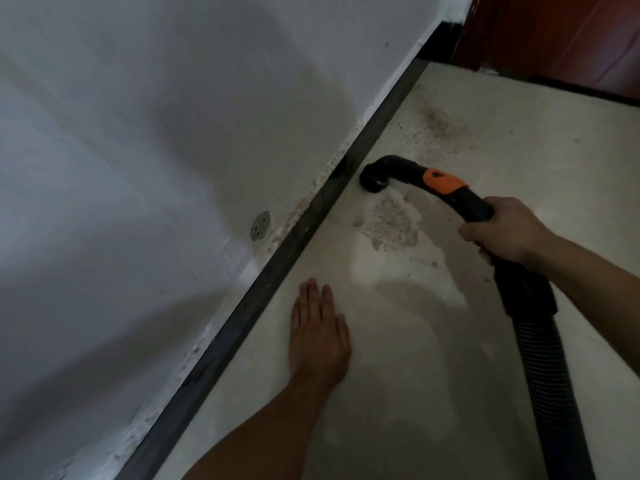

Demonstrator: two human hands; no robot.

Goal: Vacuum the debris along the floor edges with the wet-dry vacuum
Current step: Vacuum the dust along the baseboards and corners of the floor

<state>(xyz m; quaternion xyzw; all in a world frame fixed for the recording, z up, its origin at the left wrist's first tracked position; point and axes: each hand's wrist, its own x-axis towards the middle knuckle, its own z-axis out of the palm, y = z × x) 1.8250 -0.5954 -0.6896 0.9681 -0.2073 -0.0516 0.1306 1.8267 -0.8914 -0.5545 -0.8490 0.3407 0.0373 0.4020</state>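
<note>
My right hand point(502, 232) grips the black handle of the vacuum hose point(543, 358), just behind an orange slider point(445, 181). The curved black nozzle point(375, 180) points down and touches the pale floor next to the dark strip point(277, 268) at the foot of the wall. A patch of grey gritty debris point(391, 223) lies just behind the nozzle, and finer dark specks point(438, 123) spread farther along the edge. My left hand point(318, 330) lies flat on the floor, palm down and fingers together, close to the dark strip and holding nothing.
A white wall point(156, 133) fills the left, with chipped plaster along its base and a small round grey plate point(260, 225). A reddish-brown door point(554, 39) closes the far right corner. The ribbed hose runs off the lower right of the frame.
</note>
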